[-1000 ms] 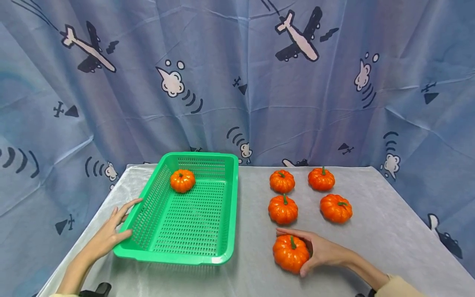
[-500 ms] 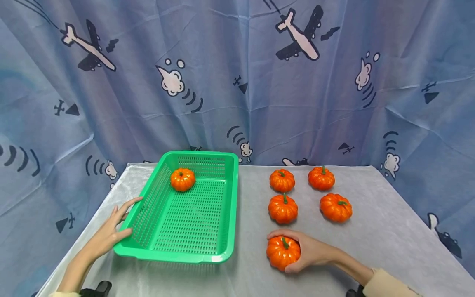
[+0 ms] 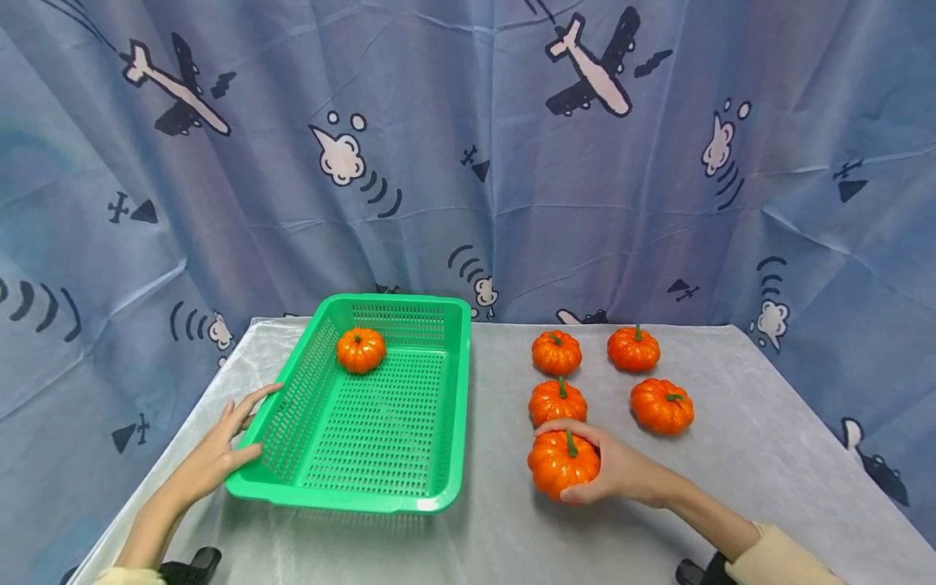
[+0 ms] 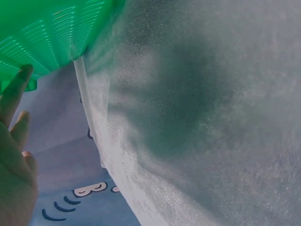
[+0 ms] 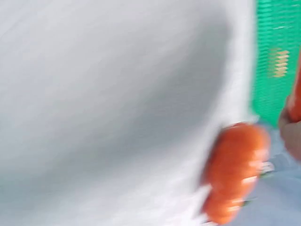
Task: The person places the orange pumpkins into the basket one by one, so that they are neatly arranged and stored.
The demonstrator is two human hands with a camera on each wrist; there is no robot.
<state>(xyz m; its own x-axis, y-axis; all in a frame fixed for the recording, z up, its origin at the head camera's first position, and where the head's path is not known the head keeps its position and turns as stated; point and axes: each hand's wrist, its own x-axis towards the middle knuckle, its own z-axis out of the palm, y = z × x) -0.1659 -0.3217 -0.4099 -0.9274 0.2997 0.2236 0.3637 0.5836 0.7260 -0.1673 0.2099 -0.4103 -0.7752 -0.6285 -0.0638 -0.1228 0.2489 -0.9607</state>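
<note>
In the head view my right hand (image 3: 625,471) grips a small orange pumpkin (image 3: 557,467) with a green stem, thumb on the near side and fingers over the far side. It appears raised off the table, just in front of another pumpkin (image 3: 552,400). At the left, my left hand (image 3: 219,451) touches the left rim of a green plastic basket (image 3: 458,406) with spread, fairly straight fingers. One pumpkin (image 3: 361,351) sits inside the basket, near its far left corner. The right wrist view is blurred and shows only a sliver of the held pumpkin (image 5: 296,101).
Three more pumpkins stand on the right of the table: a back left one (image 3: 556,353), a back right one (image 3: 633,349) and one (image 3: 661,406) nearer. The table has a pale cloth (image 3: 731,471). Behind it hangs a blue curtain (image 3: 409,260) with printed planes.
My right hand has closed round the front pumpkin, first shifting it slightly left, then lifting it up and away from me. The left hand and the basket stay in place.
</note>
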